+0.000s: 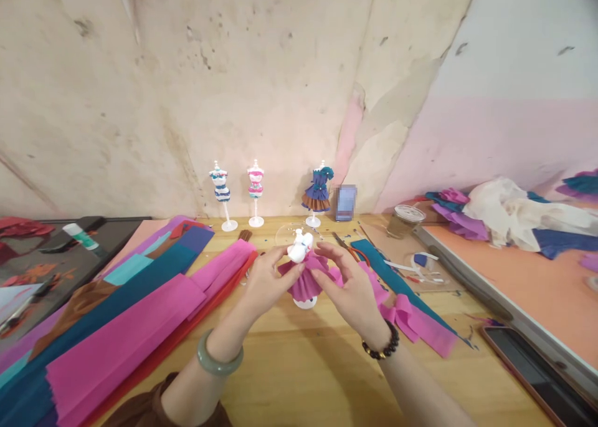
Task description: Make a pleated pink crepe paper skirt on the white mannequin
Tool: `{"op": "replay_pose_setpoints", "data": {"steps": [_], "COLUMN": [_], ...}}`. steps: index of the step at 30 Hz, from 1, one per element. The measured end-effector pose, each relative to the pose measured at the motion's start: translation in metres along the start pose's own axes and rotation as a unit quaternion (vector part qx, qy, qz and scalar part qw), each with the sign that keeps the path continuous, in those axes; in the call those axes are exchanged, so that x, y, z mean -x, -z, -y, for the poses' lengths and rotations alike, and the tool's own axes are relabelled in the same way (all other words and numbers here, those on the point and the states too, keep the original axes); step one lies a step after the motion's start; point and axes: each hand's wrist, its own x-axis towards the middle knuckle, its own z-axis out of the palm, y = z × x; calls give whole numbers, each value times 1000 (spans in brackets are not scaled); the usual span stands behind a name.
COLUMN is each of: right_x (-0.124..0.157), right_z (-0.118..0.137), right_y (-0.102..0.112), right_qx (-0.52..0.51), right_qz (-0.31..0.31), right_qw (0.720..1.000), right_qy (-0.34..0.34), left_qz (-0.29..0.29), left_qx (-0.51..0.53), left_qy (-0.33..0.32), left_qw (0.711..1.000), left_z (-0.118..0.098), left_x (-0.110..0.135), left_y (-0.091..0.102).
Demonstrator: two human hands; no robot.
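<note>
In the middle of the wooden table stands a small white dress form [299, 247] on a round base, tilted towards me. A pleated pink crepe paper skirt [306, 280] goes around its waist. My left hand [271, 278] holds the form's left side, thumb on the upper edge of the skirt. On the other side my right hand [349, 285] has its thumb against the skirt and its fingers curved behind it. A crumpled pink crepe paper strip [420, 324] lies beside my right wrist. Scissors [351, 247] with orange handles lie partly behind my right hand.
Two dress forms [255, 190] with striped bands and one in a blue-and-brown dress [317, 190] stand by the wall. Folded crepe paper [126, 327] covers the left. A teal strip [397, 277], plastic cup [405, 221] and phone [537, 377] are at right; a glue stick [80, 235] is far left.
</note>
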Motion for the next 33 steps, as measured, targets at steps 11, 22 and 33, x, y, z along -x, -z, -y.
{"op": "replay_pose_setpoints", "data": {"steps": [11, 22, 33], "right_x": [12, 12, 7], "right_z": [3, 13, 14], "right_y": [-8, -11, -16], "right_qx": [122, 187, 121], "right_qz": [1, -4, 9], "right_qw": [981, 971, 992], "right_qy": [149, 149, 26], "left_qz": [9, 16, 13], "left_qx": [-54, -44, -44], "left_qy": [-42, -26, -37], "left_qw": [998, 999, 998], "left_z": [-3, -6, -3], "left_x": [-2, -3, -4], "left_y": [5, 6, 7]}}
